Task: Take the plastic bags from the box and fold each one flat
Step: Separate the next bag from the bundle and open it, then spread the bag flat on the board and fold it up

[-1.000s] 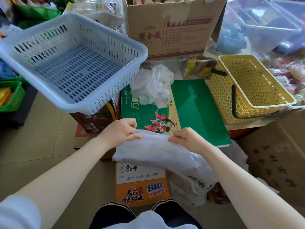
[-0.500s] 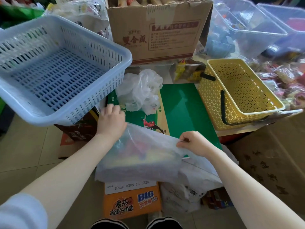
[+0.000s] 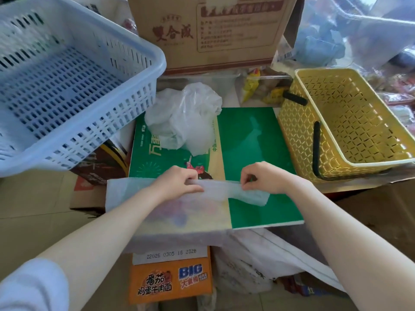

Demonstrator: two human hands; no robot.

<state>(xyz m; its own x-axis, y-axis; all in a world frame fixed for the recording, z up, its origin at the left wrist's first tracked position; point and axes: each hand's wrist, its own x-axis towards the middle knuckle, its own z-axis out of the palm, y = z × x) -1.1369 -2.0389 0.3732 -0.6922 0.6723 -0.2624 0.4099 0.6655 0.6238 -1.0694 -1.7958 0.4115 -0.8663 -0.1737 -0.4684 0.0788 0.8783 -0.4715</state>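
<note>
Cluttered stockroom floor, tiled, with cartons stacked on it; the landmark is the green box [image 3: 253,153] lying flat in the middle, serving as the work surface.

On its near left part lies the bag [image 3: 139,198] being folded, thin and translucent, spread over the box's near edge and hanging past it on the left. The left hand [image 3: 177,185] pinches the bag's far edge, thumb and fingers closed on the film. The right hand [image 3: 262,178] pinches the same edge further right, fingertips curled together on a bunched strip that trails onto the bare green.

Risks, as I judge them: the film is slick and light, so a loose pinch could let the edge slip and the fold spring open. Trapped air could keep it from lying flat. The overhanging left part could drag the whole bag off the box. The crumpled bags [image 3: 184,122] on the far left part of the box sit close enough to be swept aside or caught up in the fold.

Count: two hands; one bag in hand; one crumpled heap, its number of bags not tellable; one blue basket [image 3: 67,86] to the left of the box; one yellow basket [image 3: 345,124] to its right; one brown carton [image 3: 213,30] beyond it; one orange carton [image 3: 170,281] nearer than it.
</note>
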